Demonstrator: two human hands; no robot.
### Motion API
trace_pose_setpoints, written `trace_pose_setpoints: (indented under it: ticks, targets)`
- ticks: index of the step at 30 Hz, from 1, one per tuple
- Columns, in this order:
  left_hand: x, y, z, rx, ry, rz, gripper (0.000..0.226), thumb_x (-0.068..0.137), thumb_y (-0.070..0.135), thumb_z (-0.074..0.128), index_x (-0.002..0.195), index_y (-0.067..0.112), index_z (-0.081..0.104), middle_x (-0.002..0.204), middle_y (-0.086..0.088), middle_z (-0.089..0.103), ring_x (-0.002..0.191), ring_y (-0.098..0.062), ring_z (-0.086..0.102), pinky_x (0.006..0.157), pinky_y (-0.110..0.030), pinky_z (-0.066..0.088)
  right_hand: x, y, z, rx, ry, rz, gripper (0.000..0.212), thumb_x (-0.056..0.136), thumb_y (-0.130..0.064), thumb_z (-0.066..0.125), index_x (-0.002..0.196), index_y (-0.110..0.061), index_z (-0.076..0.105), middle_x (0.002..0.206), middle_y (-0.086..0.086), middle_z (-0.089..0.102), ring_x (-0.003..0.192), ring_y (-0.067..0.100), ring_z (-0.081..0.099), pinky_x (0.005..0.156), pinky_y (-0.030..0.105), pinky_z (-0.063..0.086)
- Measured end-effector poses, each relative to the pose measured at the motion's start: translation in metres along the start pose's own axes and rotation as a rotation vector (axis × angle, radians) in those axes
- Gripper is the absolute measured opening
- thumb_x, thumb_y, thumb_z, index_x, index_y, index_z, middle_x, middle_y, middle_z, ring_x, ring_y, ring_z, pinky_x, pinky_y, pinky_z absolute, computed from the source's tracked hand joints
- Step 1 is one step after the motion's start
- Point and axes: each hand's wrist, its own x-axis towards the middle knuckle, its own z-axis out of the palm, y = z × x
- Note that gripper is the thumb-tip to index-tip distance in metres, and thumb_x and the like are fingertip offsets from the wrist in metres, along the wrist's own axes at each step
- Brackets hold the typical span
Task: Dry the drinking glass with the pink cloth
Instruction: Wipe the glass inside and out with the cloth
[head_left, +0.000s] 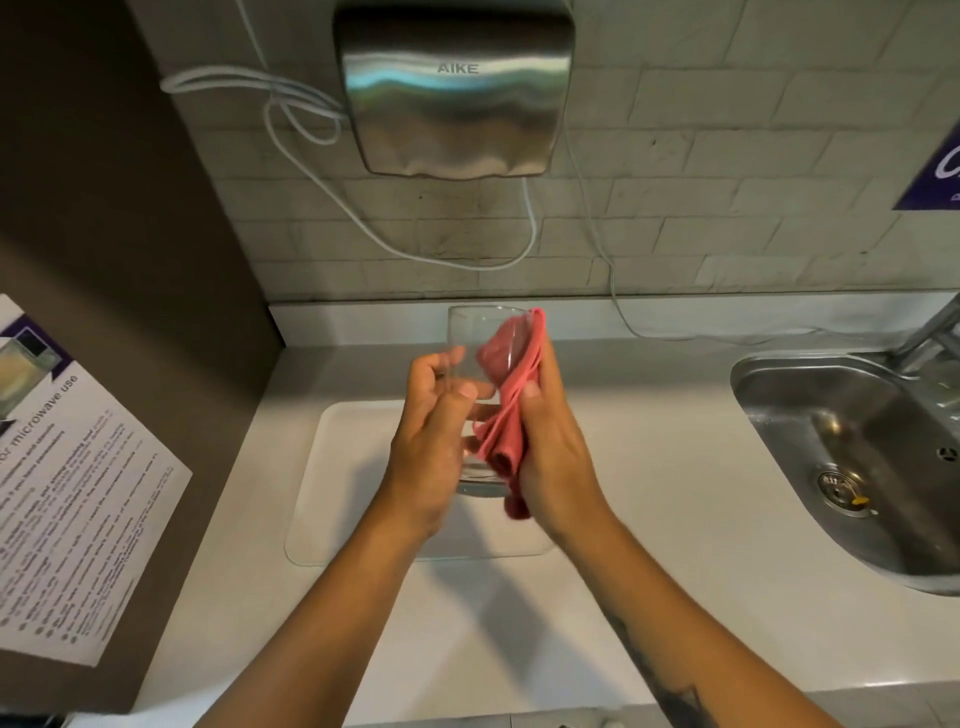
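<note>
I hold a clear drinking glass (470, 332) upright above the counter, its rim pointing away from me. My left hand (428, 447) wraps its left side, fingers curled around the wall. The pink cloth (506, 415) hangs over the right rim, one part tucked inside the glass and the rest trailing down the outside. My right hand (553, 452) presses the cloth against the glass from the right, thumb on the fabric. The base of the glass shows between my two wrists.
A white tray (332, 499) lies on the pale counter under my hands. A steel sink (831, 441) with a tap (935, 327) sits at the right. A metal hand dryer (454, 88) and loose cables hang on the tiled wall. A dark cabinet side with a notice (78, 488) stands left.
</note>
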Motion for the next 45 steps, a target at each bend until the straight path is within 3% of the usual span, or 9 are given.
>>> trace_pose_setpoints:
  ticks: [8,11,14,19,24,28,37,42,45]
  targets:
    - [0.011,0.010,-0.008,0.037,-0.001,0.030,0.040,0.091,0.037,0.049,0.130,0.028,0.053,0.096,0.008,0.078,0.090,-0.017,0.077,0.068,-0.033,0.063,-0.021,0.013,0.008,-0.081,-0.067,-0.056,0.062,0.115,-0.026,0.031,0.171,-0.040,0.008,0.179,-0.024,0.023,0.166,0.000,0.025,0.137,0.039,0.028]
    - [0.006,0.006,-0.004,0.049,-0.041,-0.002,0.039,0.090,0.035,0.049,0.129,0.030,0.054,0.101,0.001,0.076,0.085,-0.011,0.075,0.061,-0.026,0.059,-0.007,0.007,0.003,-0.030,-0.031,-0.011,0.057,0.115,-0.029,0.031,0.168,-0.045,0.019,0.164,-0.028,0.049,0.151,-0.001,0.052,0.123,0.041,0.050]
    - [0.002,0.004,-0.001,-0.009,-0.058,-0.037,0.042,0.090,0.033,0.049,0.131,0.023,0.055,0.096,-0.001,0.076,0.085,-0.017,0.076,0.061,-0.030,0.062,0.010,-0.001,-0.004,0.022,0.027,0.006,0.055,0.118,-0.024,0.028,0.172,-0.033,0.022,0.144,-0.039,0.060,0.130,-0.015,0.063,0.099,0.011,0.056]
    - [0.013,0.016,-0.005,0.034,-0.023,-0.006,0.035,0.090,0.037,0.048,0.124,0.030,0.056,0.100,-0.004,0.074,0.086,-0.014,0.074,0.055,-0.023,0.056,-0.022,0.004,0.012,-0.097,-0.028,-0.035,0.059,0.114,-0.031,0.031,0.166,-0.047,0.009,0.176,-0.024,0.028,0.163,-0.003,0.030,0.135,0.044,0.032]
    - [0.006,0.007,0.001,-0.010,-0.069,-0.045,0.040,0.086,0.040,0.055,0.124,0.029,0.058,0.093,0.000,0.075,0.088,-0.019,0.074,0.065,-0.033,0.062,0.005,-0.007,-0.001,0.031,0.058,-0.023,0.052,0.116,-0.025,0.029,0.161,-0.049,0.024,0.161,-0.020,0.051,0.142,-0.007,0.058,0.103,0.020,0.058]
    - [0.011,0.011,0.000,-0.025,-0.036,-0.035,0.038,0.086,0.039,0.053,0.122,0.028,0.059,0.091,0.001,0.076,0.083,-0.017,0.073,0.061,-0.033,0.058,-0.005,-0.009,0.005,0.032,0.041,-0.002,0.054,0.115,-0.030,0.031,0.162,-0.052,0.019,0.173,-0.014,0.039,0.157,0.014,0.048,0.124,0.048,0.048]
    - [-0.001,0.009,0.008,0.445,0.072,0.097,0.074,0.071,0.070,0.061,0.133,0.044,0.029,0.124,0.003,0.052,0.109,-0.016,0.066,0.084,-0.039,0.062,-0.022,0.010,0.004,-0.014,0.046,0.054,0.055,0.112,-0.032,0.034,0.162,-0.048,0.019,0.146,-0.058,0.043,0.144,-0.023,0.043,0.113,0.003,0.038]
    - [-0.009,0.006,0.003,0.461,0.101,0.072,0.065,0.071,0.074,0.064,0.129,0.051,0.044,0.119,0.018,0.061,0.097,0.003,0.069,0.071,-0.019,0.059,-0.033,0.016,0.003,-0.060,-0.007,0.020,0.057,0.114,-0.031,0.033,0.163,-0.053,0.014,0.165,-0.048,0.028,0.159,-0.015,0.028,0.129,0.015,0.028]
    - [-0.007,0.003,0.005,0.271,0.069,0.005,0.053,0.076,0.056,0.070,0.124,0.045,0.054,0.113,0.004,0.071,0.097,-0.013,0.076,0.072,-0.029,0.062,-0.021,0.006,-0.003,-0.052,0.018,0.053,0.055,0.111,-0.036,0.035,0.159,-0.059,0.020,0.163,-0.035,0.041,0.150,-0.015,0.044,0.125,0.018,0.040]
